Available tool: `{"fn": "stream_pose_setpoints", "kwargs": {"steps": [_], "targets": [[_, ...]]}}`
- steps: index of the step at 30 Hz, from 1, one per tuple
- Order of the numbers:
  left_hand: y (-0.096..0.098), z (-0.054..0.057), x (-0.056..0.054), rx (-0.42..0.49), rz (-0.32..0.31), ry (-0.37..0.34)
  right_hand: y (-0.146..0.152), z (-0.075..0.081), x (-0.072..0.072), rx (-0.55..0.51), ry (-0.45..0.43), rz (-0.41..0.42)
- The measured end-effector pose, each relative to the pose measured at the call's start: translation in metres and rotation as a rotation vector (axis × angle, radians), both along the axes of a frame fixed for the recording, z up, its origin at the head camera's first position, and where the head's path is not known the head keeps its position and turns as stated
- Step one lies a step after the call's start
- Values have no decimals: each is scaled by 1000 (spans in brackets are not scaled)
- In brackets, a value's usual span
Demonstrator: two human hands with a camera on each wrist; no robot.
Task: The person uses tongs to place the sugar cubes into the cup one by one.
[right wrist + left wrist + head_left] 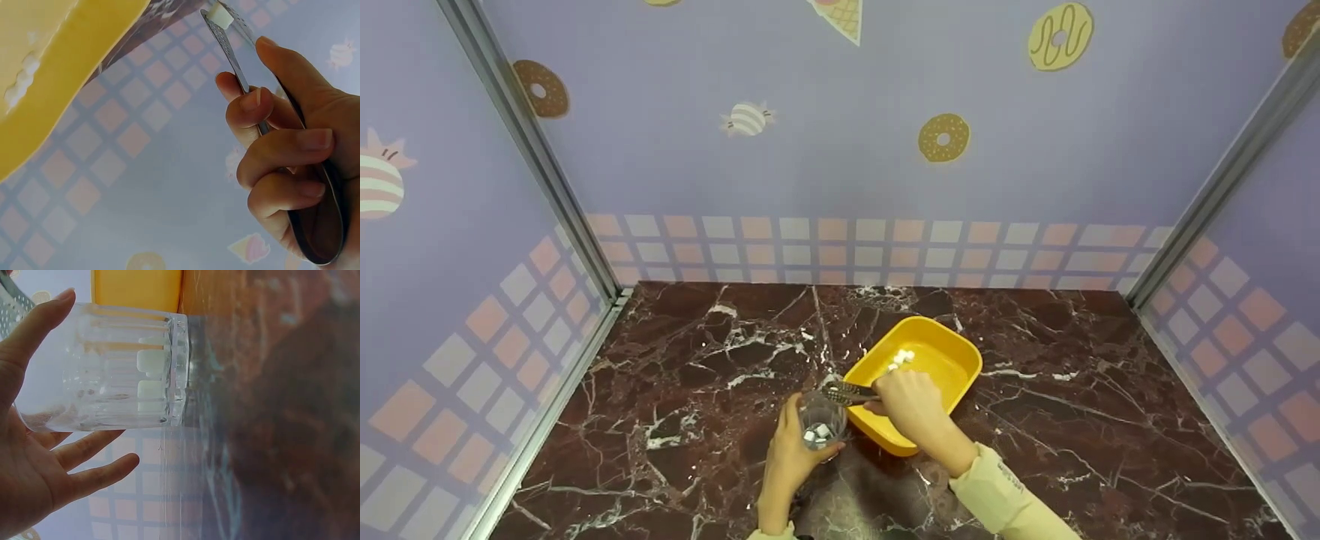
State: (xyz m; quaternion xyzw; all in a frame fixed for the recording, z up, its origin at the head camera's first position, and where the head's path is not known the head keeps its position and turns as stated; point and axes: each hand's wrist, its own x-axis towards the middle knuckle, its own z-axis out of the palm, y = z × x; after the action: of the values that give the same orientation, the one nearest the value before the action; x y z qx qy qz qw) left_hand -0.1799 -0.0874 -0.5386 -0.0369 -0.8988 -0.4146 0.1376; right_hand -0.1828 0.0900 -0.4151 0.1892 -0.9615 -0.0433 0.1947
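My left hand [791,457] holds a clear glass [821,420] standing upright on the table, thumb on one side and fingers on the other. Several small white cubes [151,395] lie at the bottom of the glass in the left wrist view. In my right hand [913,403] are metal tongs [847,394] with perforated tips, the fingers curled round their arms. The tips pinch one white cube [220,17] and hover over the glass's rim. Beneath the right hand stands a yellow tub [949,356], with more white cubes [901,358] inside.
The dark red marbled tabletop [697,390] carries the glass and the tub side by side. Lilac walls [840,165] with sweet and tile patterns enclose it at the back and both sides, with metal posts [540,150] at the corners.
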Motion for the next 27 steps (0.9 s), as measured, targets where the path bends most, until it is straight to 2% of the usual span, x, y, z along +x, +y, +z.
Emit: {"fn": "stream_pose_setpoints", "kwargs": {"steps": [13,22,27], "targets": [[-2,-2,1,-2,-11,29,-15,-17,6,-15,-21,61],[-2,-1,1,5,-16,14,-12,-17,8,7,8,89],[-2,0,1,8,-14,15,-9,-14,9,-39,-41,84]]}}
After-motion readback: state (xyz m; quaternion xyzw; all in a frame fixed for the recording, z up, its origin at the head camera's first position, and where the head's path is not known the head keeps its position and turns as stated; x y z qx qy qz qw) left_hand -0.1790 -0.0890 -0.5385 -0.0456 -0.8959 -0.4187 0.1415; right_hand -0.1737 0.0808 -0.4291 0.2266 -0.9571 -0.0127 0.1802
